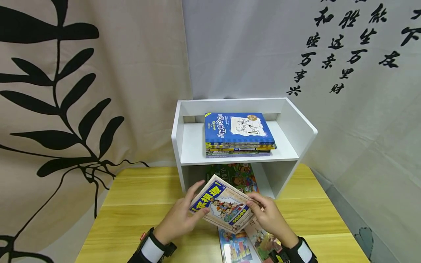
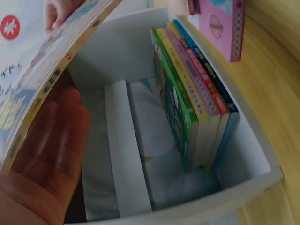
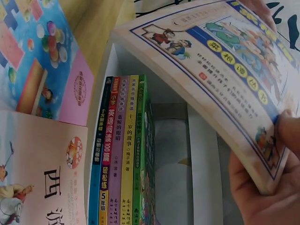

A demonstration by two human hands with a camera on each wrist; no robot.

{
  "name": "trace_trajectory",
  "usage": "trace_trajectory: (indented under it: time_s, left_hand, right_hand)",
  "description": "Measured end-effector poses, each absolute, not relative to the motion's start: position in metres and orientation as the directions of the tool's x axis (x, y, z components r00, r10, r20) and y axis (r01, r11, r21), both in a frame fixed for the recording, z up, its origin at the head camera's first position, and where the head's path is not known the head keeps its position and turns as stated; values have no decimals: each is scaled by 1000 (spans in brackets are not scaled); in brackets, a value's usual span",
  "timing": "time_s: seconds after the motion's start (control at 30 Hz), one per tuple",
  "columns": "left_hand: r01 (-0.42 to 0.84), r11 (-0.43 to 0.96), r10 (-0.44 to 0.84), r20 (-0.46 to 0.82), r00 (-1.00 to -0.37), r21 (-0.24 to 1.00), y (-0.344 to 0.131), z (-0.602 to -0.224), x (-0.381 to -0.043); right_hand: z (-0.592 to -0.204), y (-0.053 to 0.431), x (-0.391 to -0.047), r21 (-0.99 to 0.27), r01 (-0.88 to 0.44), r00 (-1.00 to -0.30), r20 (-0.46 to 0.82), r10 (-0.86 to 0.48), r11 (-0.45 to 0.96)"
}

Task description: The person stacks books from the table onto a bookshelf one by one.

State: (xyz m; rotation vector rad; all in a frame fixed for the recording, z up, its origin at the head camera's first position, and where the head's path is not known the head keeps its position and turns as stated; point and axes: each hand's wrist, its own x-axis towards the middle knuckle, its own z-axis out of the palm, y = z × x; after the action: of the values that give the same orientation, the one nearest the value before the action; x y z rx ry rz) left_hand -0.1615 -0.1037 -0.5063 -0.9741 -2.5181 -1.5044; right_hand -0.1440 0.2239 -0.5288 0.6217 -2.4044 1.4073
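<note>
A cream paperback book with a blue title band and a cartoon picture is held tilted above the table, in front of a white shelf. My left hand grips its left end, thumb on the cover. At the opposite end, my right hand pinches the book's corner. The right wrist view shows the right hand's thumb on the cover and fingers beneath. In the left wrist view, the left hand's fingers lie behind the book, slightly blurred.
The two-level white shelf carries a stack of books topped by a blue one. Several books stand upright in its lower level, a green one outermost. Two books, one beige, one blue and pink, lie on the wooden table.
</note>
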Motion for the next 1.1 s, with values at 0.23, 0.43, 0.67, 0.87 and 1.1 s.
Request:
trace_trajectory:
  time_s: [0.23,0.43,0.67,0.87,1.1]
  left_hand:
    - [593,238,506,423,-752,769,-97,-513,-159]
    - [518,208,441,393,-807,829,-97,-519,-157]
    - [389,112,308,340,-889,914,-94,-519,-156]
    - [269,6,206,262,-943,963,-89,-525,-152]
    - [166,-47,182,172,-968,985,-86,-541,-147]
  right_hand:
    - [-534,228,-140,-861,-355,-934,305,-189,364]
    - [-547,226,-136,-935,-257,-966,255,-41,246]
    - [-567,208,-119,-989,-143,-989,142,-38,37]
    - [-575,196,-110,-993,-104,-978,91,-188,60]
    - [-580,195,-111,-999,-50,-976,45,-215,20]
